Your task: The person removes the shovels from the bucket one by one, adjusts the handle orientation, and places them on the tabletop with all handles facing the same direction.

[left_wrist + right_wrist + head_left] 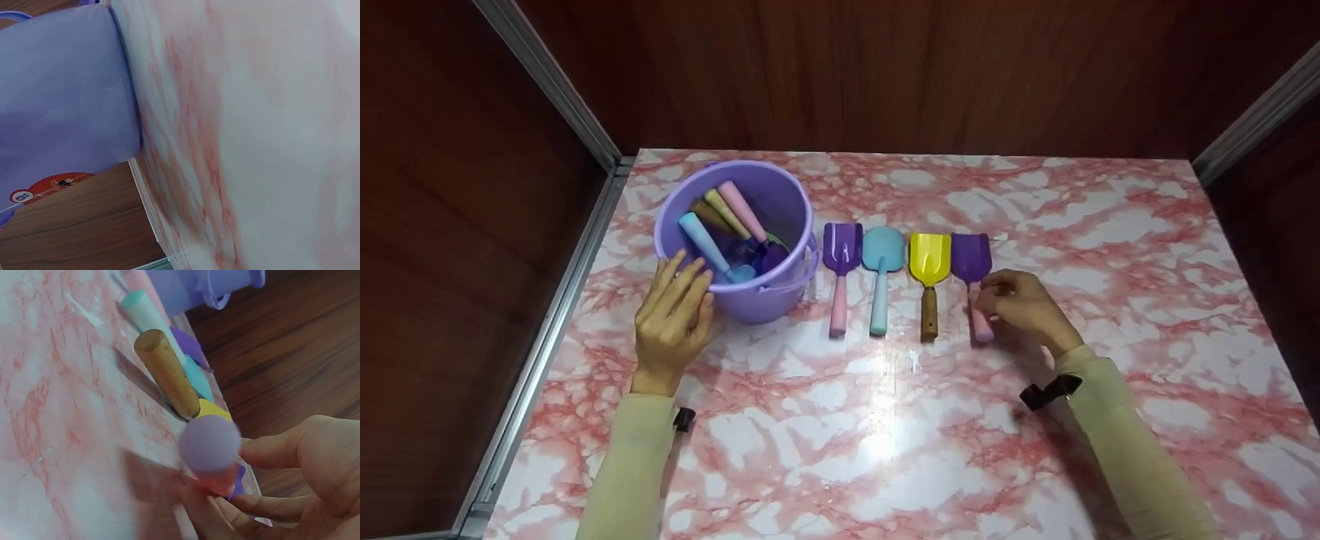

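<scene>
A purple bucket (757, 304) stands on the left of the table, with several toy shovels inside, their pink, cream, brown and light blue (705, 244) handles pointing up. My left hand (671, 322) rests against its near rim, fingers extended. To the right, shovels lie in a row: purple with pink handle (838, 300), light blue (883, 247), yellow with brown handle (930, 259). At the row's right end, my right hand (1020, 300) pinches the pink handle of another purple shovel (971, 259). The right wrist view shows thumb and fingers around that handle (211, 444).
The pink and white marbled table (810, 450) lies beneath everything. Dark wooden panels (885, 75) enclose it at the back and both sides, with a metal rail (547, 300) along the left. The bucket's side carries a red sticker (56, 185).
</scene>
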`<state>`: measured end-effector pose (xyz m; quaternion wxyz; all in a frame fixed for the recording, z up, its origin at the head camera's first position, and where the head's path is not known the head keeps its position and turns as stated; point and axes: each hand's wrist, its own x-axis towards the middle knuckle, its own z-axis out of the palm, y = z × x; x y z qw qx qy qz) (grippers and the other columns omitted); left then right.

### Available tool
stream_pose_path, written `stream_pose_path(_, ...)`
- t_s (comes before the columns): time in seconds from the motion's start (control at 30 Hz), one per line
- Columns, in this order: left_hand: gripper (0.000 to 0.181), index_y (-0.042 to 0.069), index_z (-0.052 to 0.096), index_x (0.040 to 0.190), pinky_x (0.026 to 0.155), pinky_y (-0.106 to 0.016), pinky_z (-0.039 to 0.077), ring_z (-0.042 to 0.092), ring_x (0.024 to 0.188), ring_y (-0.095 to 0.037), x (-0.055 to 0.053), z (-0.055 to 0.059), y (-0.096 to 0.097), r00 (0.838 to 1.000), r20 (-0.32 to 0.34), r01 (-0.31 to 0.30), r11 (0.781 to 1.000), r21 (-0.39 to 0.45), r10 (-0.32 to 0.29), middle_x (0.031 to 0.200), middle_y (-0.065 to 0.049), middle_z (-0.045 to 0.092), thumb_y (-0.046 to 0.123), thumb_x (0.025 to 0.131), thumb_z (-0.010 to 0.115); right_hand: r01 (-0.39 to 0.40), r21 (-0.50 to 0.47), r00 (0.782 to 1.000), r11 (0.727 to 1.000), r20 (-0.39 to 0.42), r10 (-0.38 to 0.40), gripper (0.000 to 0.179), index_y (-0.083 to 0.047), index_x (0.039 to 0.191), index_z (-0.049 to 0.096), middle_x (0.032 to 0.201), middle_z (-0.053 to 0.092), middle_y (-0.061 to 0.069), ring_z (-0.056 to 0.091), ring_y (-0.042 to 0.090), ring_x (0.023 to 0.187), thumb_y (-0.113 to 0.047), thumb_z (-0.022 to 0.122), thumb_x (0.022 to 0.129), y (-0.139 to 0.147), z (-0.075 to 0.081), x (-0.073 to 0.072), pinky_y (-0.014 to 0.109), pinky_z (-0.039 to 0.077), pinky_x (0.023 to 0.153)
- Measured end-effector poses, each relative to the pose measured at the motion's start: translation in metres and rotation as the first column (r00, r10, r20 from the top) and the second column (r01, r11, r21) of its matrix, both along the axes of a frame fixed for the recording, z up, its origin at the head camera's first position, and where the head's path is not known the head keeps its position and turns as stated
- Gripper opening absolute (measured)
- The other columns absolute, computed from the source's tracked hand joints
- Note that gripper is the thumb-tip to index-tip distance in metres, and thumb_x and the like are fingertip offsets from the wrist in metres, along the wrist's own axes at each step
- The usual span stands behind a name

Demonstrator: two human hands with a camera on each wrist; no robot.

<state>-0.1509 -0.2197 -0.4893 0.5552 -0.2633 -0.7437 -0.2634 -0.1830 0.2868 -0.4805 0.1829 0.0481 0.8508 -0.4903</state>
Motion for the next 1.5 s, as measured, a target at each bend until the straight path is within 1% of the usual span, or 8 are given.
stream_pose_path(0.4,0.026,-0.002,0.081,0.111,0.118,-0.059,0.052,0.071,0.123,-0.044,-0.001,-0.001,-0.001,1.0,-0.005,0.006,1.0,-0.001,-0.006,0.117,-0.022,0.079,0.019,0.107,0.067,0.007,-0.017,1.0,1.0,0.005,-0.007,0.049,0.008,0.142,0.054,0.132,0.059,0.024,0.066,0.023,0.1,-0.013,0.066,0.099,0.0,0.003,-0.001,0.029,0.067,0.083)
stream_pose_path(0.57,0.027,-0.002,0.081,0.112,0.118,-0.058,0.052,0.071,0.123,-0.044,0.0,-0.002,-0.001,1.0,-0.004,0.004,1.0,-0.003,-0.004,0.117,-0.022,0.079,0.02,0.107,0.066,0.0,0.009,0.999,1.0,-0.046,0.0,0.047,0.009,0.138,0.057,0.135,0.06,0.026,0.067,0.024,0.098,-0.014,0.067,0.098,-0.002,0.008,-0.003,0.03,0.067,0.082)
stream_pose_path(0.7,0.026,-0.002,0.081,0.112,0.119,-0.057,0.052,0.071,0.123,-0.044,0.0,-0.001,0.0,1.0,-0.007,0.004,1.0,-0.001,-0.004,0.117,-0.022,0.079,0.02,0.107,0.066,-0.03,0.1,0.992,0.994,-0.122,0.043,0.045,0.006,0.134,0.061,0.127,0.065,0.022,0.069,0.029,0.103,-0.021,0.072,0.1,-0.005,0.016,-0.006,0.029,0.065,0.081)
stream_pose_path(0.93,0.025,-0.002,0.081,0.112,0.118,-0.057,0.053,0.072,0.123,-0.043,0.0,-0.001,0.0,1.0,-0.009,0.007,1.0,0.002,-0.007,0.117,-0.022,0.079,0.018,0.107,0.067,-0.104,0.297,0.947,0.949,-0.261,0.185,0.039,0.005,0.124,0.069,0.112,0.069,0.021,0.066,0.03,0.095,-0.023,0.075,0.099,-0.025,0.039,-0.02,0.025,0.053,0.07)
stream_pose_path(1.03,0.025,-0.002,0.081,0.112,0.117,-0.058,0.053,0.072,0.123,-0.044,0.0,-0.001,0.0,1.0,-0.01,0.006,1.0,-0.001,-0.006,0.117,-0.022,0.079,0.018,0.107,0.066,-0.142,0.324,0.928,0.935,-0.285,0.24,0.037,0.006,0.124,0.07,0.114,0.071,0.023,0.067,0.034,0.1,-0.021,0.075,0.099,-0.038,0.052,-0.028,0.032,0.058,0.076)
stream_pose_path(1.13,0.026,-0.002,0.081,0.112,0.117,-0.059,0.053,0.071,0.123,-0.044,0.0,-0.001,0.0,1.0,-0.007,0.005,1.0,-0.002,-0.005,0.117,-0.022,0.079,0.019,0.107,0.066,-0.177,0.346,0.925,0.921,-0.26,0.275,0.041,0.003,0.132,0.068,0.122,0.071,0.022,0.07,0.036,0.107,-0.023,0.074,0.101,-0.055,0.07,-0.035,0.041,0.066,0.085)
stream_pose_path(1.3,0.026,-0.001,0.081,0.112,0.117,-0.059,0.053,0.071,0.123,-0.044,0.0,-0.002,0.0,1.0,-0.004,0.001,1.0,0.0,-0.001,0.118,-0.022,0.079,0.019,0.107,0.066,-0.227,0.351,0.913,0.908,-0.247,0.324,0.041,-0.003,0.14,0.065,0.132,0.069,0.018,0.069,0.035,0.113,-0.022,0.071,0.104,-0.091,0.102,-0.048,0.05,0.067,0.096)
stream_pose_path(1.5,0.026,-0.001,0.081,0.113,0.117,-0.059,0.053,0.071,0.124,-0.044,0.0,-0.002,0.0,1.0,-0.003,-0.003,1.0,-0.005,0.002,0.118,-0.021,0.079,0.02,0.107,0.066,-0.259,0.387,0.813,0.885,-0.408,0.416,0.034,-0.001,0.135,0.069,0.129,0.073,0.019,0.073,0.032,0.11,-0.014,0.07,0.104,-0.14,0.125,-0.062,0.046,0.068,0.094)
